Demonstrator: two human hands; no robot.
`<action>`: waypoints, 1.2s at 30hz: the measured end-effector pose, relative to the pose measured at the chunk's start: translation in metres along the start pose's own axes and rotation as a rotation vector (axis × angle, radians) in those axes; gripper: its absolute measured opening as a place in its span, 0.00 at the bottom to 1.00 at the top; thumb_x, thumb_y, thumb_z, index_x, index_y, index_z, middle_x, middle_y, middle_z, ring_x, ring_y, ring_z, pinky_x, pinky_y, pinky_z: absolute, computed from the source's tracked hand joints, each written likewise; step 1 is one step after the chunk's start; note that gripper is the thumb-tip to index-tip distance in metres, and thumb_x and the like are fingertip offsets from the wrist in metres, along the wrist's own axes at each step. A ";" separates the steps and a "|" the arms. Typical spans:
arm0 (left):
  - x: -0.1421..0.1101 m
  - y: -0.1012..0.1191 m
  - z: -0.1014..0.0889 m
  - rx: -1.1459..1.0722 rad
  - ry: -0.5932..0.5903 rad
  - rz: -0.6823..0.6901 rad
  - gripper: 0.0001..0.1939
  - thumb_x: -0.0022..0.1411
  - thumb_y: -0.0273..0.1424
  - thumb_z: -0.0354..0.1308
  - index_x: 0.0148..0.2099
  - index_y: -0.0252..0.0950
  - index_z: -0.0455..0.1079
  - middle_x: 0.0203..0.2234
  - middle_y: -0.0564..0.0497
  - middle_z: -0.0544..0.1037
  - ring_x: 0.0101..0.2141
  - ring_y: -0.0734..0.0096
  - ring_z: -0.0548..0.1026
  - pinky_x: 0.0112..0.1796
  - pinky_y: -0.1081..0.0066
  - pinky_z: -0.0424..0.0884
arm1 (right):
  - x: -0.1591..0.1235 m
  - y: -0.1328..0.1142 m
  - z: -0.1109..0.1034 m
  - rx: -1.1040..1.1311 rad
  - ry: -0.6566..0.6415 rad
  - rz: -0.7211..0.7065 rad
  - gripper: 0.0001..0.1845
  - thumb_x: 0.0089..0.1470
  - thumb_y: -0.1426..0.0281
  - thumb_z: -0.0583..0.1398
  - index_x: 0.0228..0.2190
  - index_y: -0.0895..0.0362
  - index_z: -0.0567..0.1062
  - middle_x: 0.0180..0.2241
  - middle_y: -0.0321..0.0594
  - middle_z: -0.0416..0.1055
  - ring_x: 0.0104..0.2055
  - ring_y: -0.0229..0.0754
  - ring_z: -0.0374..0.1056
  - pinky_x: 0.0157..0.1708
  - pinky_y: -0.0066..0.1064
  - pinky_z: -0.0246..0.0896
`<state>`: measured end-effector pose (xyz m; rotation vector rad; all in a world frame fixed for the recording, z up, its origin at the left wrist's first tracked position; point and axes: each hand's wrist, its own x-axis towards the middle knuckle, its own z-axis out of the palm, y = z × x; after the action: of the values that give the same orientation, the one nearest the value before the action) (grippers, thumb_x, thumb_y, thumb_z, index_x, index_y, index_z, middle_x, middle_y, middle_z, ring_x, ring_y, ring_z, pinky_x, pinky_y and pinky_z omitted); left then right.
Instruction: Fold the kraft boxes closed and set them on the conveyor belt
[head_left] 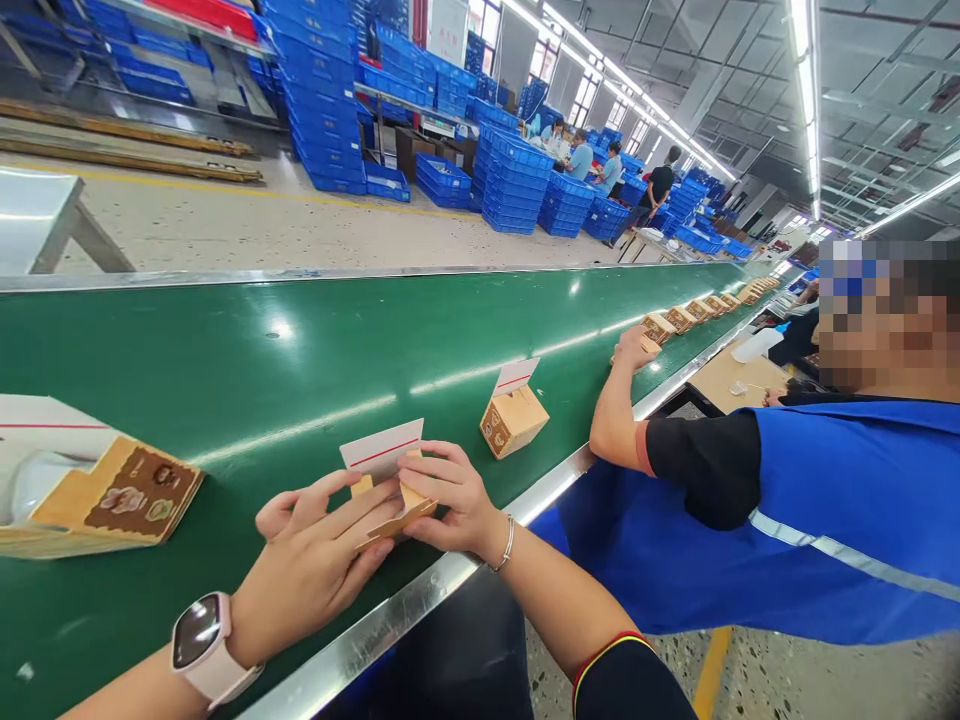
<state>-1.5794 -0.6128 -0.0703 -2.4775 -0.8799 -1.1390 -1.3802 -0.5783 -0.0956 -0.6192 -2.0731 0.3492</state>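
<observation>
Left hand (315,570) and right hand (454,500) sit by the belt's near steel edge (360,640), fingers grasping a tan carton (390,505) from both sides, its white card (382,450) pointing up and away from me. I have open green belt (247,350) beyond the hands; a stack of flat cartons (97,490) lies left, a standing carton (514,422) just ahead. Blue crates (510,180) stand past the belt, contents hidden.

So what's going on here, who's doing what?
The person's left hand and right hand hold a small cardboard box over a green conveyor belt. A similar box stands just ahead. Alongside, a co-worker in a blue vest reaches toward a row of boxes.
</observation>
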 end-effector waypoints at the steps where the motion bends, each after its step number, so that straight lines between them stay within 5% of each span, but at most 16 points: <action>1: 0.004 0.002 -0.001 0.003 -0.026 0.018 0.17 0.63 0.33 0.49 0.52 0.50 0.73 0.41 0.50 0.80 0.43 0.50 0.69 0.39 0.58 0.58 | 0.000 0.001 -0.005 0.018 0.001 -0.021 0.26 0.52 0.52 0.60 0.47 0.54 0.74 0.51 0.47 0.73 0.54 0.45 0.68 0.60 0.44 0.57; 7: 0.024 0.012 -0.002 0.004 -0.130 0.050 0.16 0.63 0.32 0.48 0.47 0.50 0.74 0.35 0.52 0.80 0.41 0.52 0.69 0.52 0.52 0.49 | -0.002 0.003 -0.025 0.082 -0.051 0.048 0.30 0.53 0.44 0.55 0.46 0.53 0.75 0.51 0.45 0.73 0.56 0.45 0.66 0.60 0.45 0.56; 14: 0.031 0.018 0.024 0.006 -0.055 -0.078 0.12 0.64 0.36 0.49 0.36 0.43 0.75 0.31 0.48 0.80 0.43 0.49 0.69 0.49 0.50 0.51 | 0.006 -0.007 -0.037 0.228 0.041 0.286 0.22 0.58 0.52 0.53 0.24 0.51 0.77 0.35 0.43 0.77 0.44 0.46 0.71 0.55 0.47 0.61; 19: 0.027 0.029 0.036 -0.143 0.066 -0.327 0.10 0.61 0.38 0.55 0.40 0.39 0.72 0.40 0.44 0.78 0.45 0.54 0.71 0.46 0.56 0.60 | 0.003 -0.006 -0.043 0.289 0.283 0.458 0.18 0.50 0.55 0.61 0.21 0.57 0.73 0.50 0.49 0.66 0.47 0.46 0.69 0.50 0.42 0.65; 22: 0.036 0.030 0.040 -0.313 0.156 -0.654 0.17 0.56 0.42 0.58 0.44 0.38 0.68 0.42 0.43 0.75 0.46 0.55 0.71 0.47 0.56 0.63 | 0.002 -0.003 -0.044 0.336 0.372 0.588 0.12 0.45 0.60 0.63 0.22 0.57 0.71 0.49 0.48 0.66 0.52 0.48 0.66 0.52 0.42 0.63; 24: 0.050 0.026 0.045 -0.518 0.109 -0.867 0.21 0.54 0.42 0.60 0.47 0.37 0.66 0.45 0.43 0.74 0.47 0.54 0.70 0.48 0.56 0.64 | 0.006 -0.002 -0.046 0.462 0.425 0.730 0.13 0.40 0.64 0.64 0.31 0.54 0.71 0.43 0.44 0.70 0.49 0.47 0.68 0.47 0.41 0.66; 26: 0.066 0.023 0.052 -0.780 -0.029 -1.004 0.21 0.54 0.40 0.59 0.48 0.37 0.67 0.45 0.44 0.74 0.47 0.56 0.71 0.48 0.57 0.66 | 0.012 -0.002 -0.049 0.619 0.448 0.890 0.24 0.36 0.66 0.64 0.39 0.53 0.68 0.38 0.40 0.73 0.41 0.45 0.70 0.40 0.38 0.69; 29: 0.084 0.023 0.063 -1.117 -0.166 -1.151 0.14 0.54 0.36 0.59 0.43 0.36 0.69 0.37 0.47 0.77 0.39 0.61 0.74 0.42 0.63 0.70 | 0.022 -0.001 -0.057 0.726 0.443 1.051 0.25 0.33 0.65 0.66 0.38 0.54 0.69 0.36 0.39 0.74 0.36 0.42 0.71 0.37 0.34 0.68; 36: 0.105 0.032 0.082 -1.326 -0.121 -1.364 0.14 0.51 0.21 0.57 0.42 0.34 0.69 0.32 0.50 0.76 0.35 0.67 0.75 0.37 0.69 0.71 | 0.024 0.007 -0.074 0.628 0.389 1.076 0.24 0.32 0.64 0.67 0.36 0.56 0.73 0.36 0.40 0.76 0.39 0.44 0.71 0.39 0.36 0.67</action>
<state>-1.4576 -0.5551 -0.0440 -2.5060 -2.7625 -2.6240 -1.3264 -0.5582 -0.0420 -1.2305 -1.0039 1.2997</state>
